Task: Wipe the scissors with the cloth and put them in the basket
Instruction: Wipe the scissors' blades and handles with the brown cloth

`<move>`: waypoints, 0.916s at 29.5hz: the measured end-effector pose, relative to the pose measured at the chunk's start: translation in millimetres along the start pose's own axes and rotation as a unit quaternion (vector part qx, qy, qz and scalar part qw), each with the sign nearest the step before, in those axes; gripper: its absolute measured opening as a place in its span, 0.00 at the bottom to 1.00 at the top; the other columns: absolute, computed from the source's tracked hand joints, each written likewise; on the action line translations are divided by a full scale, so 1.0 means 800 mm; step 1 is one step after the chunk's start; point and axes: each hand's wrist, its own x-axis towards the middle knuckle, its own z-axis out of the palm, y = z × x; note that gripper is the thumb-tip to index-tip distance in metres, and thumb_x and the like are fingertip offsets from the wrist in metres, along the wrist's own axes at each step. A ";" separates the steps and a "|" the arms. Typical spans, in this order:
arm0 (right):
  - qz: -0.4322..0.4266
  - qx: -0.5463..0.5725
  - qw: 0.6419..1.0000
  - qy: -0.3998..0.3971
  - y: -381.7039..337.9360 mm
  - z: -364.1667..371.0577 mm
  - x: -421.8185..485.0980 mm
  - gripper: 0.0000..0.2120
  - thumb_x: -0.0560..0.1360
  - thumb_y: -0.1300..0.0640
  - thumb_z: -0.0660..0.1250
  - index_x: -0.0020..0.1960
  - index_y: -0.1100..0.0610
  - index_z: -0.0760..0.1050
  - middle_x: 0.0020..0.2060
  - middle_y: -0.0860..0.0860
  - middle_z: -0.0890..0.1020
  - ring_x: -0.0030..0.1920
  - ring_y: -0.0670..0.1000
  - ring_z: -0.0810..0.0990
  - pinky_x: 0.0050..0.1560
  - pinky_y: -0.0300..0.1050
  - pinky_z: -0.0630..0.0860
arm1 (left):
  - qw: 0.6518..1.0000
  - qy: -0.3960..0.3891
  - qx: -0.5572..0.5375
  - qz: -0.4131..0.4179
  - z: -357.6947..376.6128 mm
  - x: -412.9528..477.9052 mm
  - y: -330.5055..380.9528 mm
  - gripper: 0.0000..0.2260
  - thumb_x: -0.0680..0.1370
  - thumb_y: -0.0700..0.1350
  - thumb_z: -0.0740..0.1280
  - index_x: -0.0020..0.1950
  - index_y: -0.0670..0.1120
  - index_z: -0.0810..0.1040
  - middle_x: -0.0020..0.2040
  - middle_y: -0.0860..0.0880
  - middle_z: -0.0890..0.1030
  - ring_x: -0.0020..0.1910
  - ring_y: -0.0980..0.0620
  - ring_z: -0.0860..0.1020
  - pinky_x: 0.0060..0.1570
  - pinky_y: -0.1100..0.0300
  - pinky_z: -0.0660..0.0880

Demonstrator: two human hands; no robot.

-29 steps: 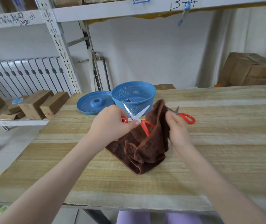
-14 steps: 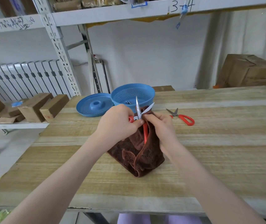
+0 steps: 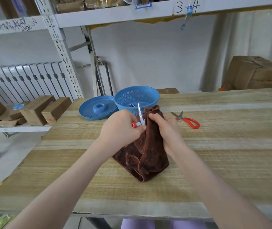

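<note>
Left grip [image 3: 121, 128] is clamping scissors [image 3: 140, 113] upright, baring the blade; right grip [image 3: 166, 129] is pinching cloth [image 3: 150, 156] onto it; we are judging this mid-wipe.

Bright, even, soft light; only a faint shadow under the cloth [image 3: 150, 159] on the table [image 3: 214, 154]. Wide-angle bend curves the shelf [image 3: 115, 15] and table's near edge. Centre sharp; picture's left edge and bottom-left corner smeared, box [image 3: 254, 73] soft.
</note>
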 end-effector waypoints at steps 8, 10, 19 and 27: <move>-0.028 0.056 0.997 0.046 0.005 0.006 0.005 0.16 0.76 0.61 0.66 0.29 0.59 0.80 0.29 0.55 0.82 0.26 0.50 0.79 0.27 0.39 0.75 | 1.000 0.005 0.015 -0.003 0.003 0.001 -0.002 0.23 0.73 0.54 0.70 0.26 0.46 0.64 0.22 0.51 0.67 0.25 0.51 0.70 0.29 0.59 0.66; -0.030 0.049 0.998 0.040 0.004 0.009 0.004 0.19 0.76 0.61 0.66 0.27 0.57 0.81 0.27 0.54 0.82 0.25 0.49 0.79 0.27 0.38 0.75 | 1.000 -0.005 0.013 -0.012 0.003 0.002 -0.006 0.22 0.73 0.54 0.70 0.27 0.44 0.68 0.23 0.50 0.71 0.26 0.49 0.74 0.31 0.58 0.71; -0.017 0.099 0.983 0.153 -0.006 -0.026 0.032 0.10 0.82 0.56 0.61 0.54 0.60 0.79 0.42 0.53 0.85 0.40 0.50 0.84 0.35 0.42 0.80 | 0.999 -0.034 0.024 -0.035 -0.017 -0.005 -0.034 0.19 0.73 0.59 0.69 0.33 0.44 0.78 0.19 0.53 0.72 0.17 0.57 0.73 0.30 0.60 0.77; -0.294 -0.443 0.831 -0.164 -0.012 -0.020 0.016 0.03 0.78 0.58 0.66 0.51 0.51 0.75 0.41 0.42 0.78 0.43 0.44 0.77 0.45 0.44 0.71 | 0.999 -0.022 0.027 -0.001 -0.009 -0.005 -0.027 0.21 0.72 0.54 0.71 0.25 0.45 0.68 0.20 0.52 0.70 0.23 0.53 0.73 0.29 0.57 0.73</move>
